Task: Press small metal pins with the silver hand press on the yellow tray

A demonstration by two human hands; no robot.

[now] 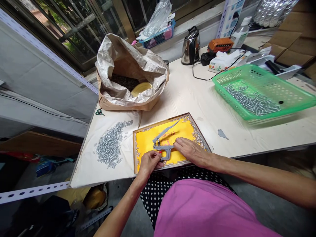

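- Left grip (150, 163): fingers curled shut around the lower end of the gray snap pliers (165, 152). Apparently a firm hold, though the exact finger placement is hard to tell.
- Right grip (190, 151): open, palm down, fingers spread over the yellow sheet (180, 130), fingertips just beside the pliers' head. Holding nothing; contact with the pliers uncertain.
- Pliers: nearly flat on the sheet inside the tray, long lever angled away from the body. Probably light and stiff, molded plastic with small metal parts near the head. Likely to slide on the smooth sheet. Best hold, by the look of it: body and lever together in one palm, not the thin lever tip alone.
- Wood-framed tray (160, 122): under both grips, small metal tubes (197, 138) lined along its inner edges.
- Left of the tray, on a white cloth (84, 168): loose heap of small metal pieces (110, 144). Green-handled scissors (99, 112) near the cloth's far corner.
- Farther out on the tabletop (197, 98): green plastic basket (232, 102) holding many similar pieces (251, 100), tilted up on something hidden or at least looking so. Paper sack (118, 56) with dark granules and a yellow lid inside. Steel kettle (191, 46) near the window.
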